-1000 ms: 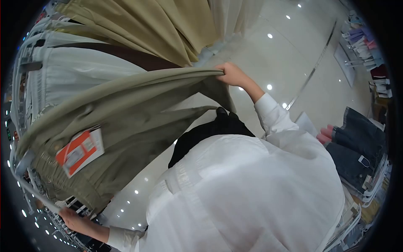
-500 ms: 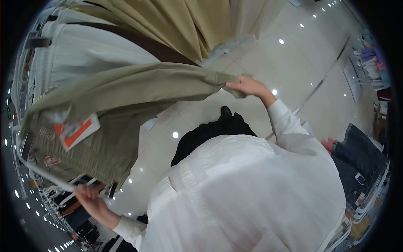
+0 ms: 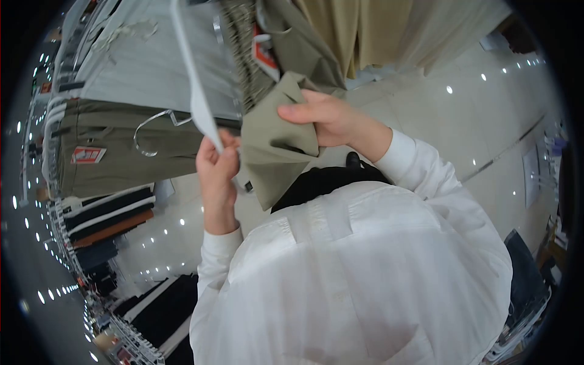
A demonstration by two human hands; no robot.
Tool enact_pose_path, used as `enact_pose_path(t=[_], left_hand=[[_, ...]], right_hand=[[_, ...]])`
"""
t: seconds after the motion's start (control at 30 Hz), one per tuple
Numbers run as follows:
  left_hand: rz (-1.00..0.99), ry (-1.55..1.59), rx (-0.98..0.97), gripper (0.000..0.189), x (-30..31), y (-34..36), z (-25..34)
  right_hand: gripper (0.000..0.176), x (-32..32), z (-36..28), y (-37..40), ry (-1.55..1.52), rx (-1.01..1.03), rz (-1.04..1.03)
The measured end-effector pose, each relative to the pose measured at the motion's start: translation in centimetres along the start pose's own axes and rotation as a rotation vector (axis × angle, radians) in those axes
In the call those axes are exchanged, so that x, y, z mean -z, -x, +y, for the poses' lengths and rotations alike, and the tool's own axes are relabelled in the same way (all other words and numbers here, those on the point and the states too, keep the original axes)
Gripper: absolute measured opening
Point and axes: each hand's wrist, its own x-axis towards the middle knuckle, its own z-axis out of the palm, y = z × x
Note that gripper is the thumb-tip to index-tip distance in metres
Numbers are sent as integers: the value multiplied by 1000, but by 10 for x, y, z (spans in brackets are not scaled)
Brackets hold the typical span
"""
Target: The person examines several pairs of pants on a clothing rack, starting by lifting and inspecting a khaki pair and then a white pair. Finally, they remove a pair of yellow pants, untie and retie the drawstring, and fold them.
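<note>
In the head view my left hand (image 3: pixel 219 173) is closed on the lower end of a white hanger (image 3: pixel 198 91), whose hook points left. The other end of the hanger reaches up to the olive trousers (image 3: pixel 310 45), which have a gathered waist and a red and white tag (image 3: pixel 265 55). My right hand (image 3: pixel 331 118) grips a lower part of these trousers, thumb on top, with fabric folded and hanging between my two hands. The fingers of my right hand are partly hidden behind the cloth.
Another pair of olive trousers (image 3: pixel 131 146) with a red tag hangs on the rack at left, beside pale grey trousers (image 3: pixel 155 67). Tan garments (image 3: pixel 365 30) hang at the top. Dark clothes (image 3: pixel 109 225) fill a lower rack, and dark denim (image 3: pixel 526 274) lies at right.
My hands have come close together in front of me, the left moving up and right. The trousers' waist has swung from the left to the top, and the stretched fabric now hangs folded.
</note>
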Motion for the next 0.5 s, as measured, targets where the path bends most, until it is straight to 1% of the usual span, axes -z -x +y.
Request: enact_pose_path(t=[0.03,0.07,0.1,0.13,0.17,0.23,0.3,0.33,0.37,0.4,0.43,0.47,0.5], left_hand=[[44,-26,7,28,-4,-1,1],[29,-81,-10,41,-7,-1,2],[41,-83,-17,41,-4,0,3],[-58,35,-5,44,-1,1,2],[-94,97,-9,45,-1,2,0],[-167,221,-11,48,-2,5,-4],[-2,123,26,40,-8,6,-4],[2,125,25,40,-6,5,-5],[28,80,41,35,-3,4,-5],[52,36,58,30,-1,3,-6],[52,37,58,30,-1,4,-3],[85,91,50,25,-1,3,3],[117,144,43,21,-1,4,6]], right_hand=[[33,-5,-1,-8,-2,-11,-15],[32,-10,-3,-15,-10,12,13],[32,-11,-4,-21,-16,36,44],[30,-9,-2,-26,-34,30,89],[30,-9,0,-29,-32,24,83],[30,-10,3,-34,-39,44,137],[31,-13,7,-34,-18,31,138],[35,-15,8,-35,-4,59,129],[39,-15,10,-36,9,88,121],[39,-15,10,-36,8,88,121],[46,-14,10,-35,182,156,87],[54,-13,10,-34,356,223,53],[54,-13,9,-32,357,221,54]])
